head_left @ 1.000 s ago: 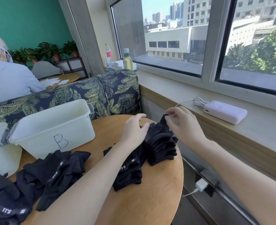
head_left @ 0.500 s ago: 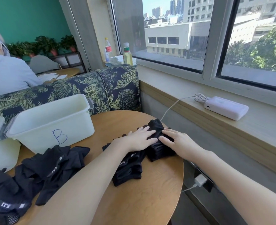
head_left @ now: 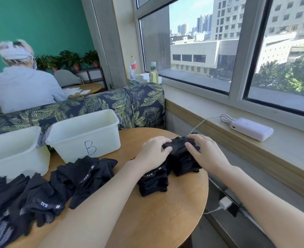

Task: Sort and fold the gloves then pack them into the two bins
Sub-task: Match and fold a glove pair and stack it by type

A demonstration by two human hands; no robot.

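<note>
A stack of folded black gloves (head_left: pixel 181 156) lies at the far right of the round wooden table (head_left: pixel 165 215). My left hand (head_left: pixel 153 152) grips its left side, fingers and thumb curled round the edge. My right hand (head_left: pixel 207 153) holds the right side with fingers curved over the top. A second folded stack (head_left: pixel 153 184) sits just in front, under my left wrist. Loose black gloves (head_left: pixel 40 194) are heaped at the left front. White bin B (head_left: pixel 103 140) and another white bin (head_left: pixel 13 158) stand behind them.
A leaf-patterned sofa back (head_left: pixel 129 104) rises behind the bins, with a seated person (head_left: pixel 22 86) beyond it. On the window ledge at right lies a white power bank (head_left: pixel 251 128) with a cable. A charger plug (head_left: pixel 224 203) hangs below the table's right edge.
My hands came down from above the stack, pressed it flat, and now curl round its sides. The camera has tilted a little; the piles and bins have stayed put.
</note>
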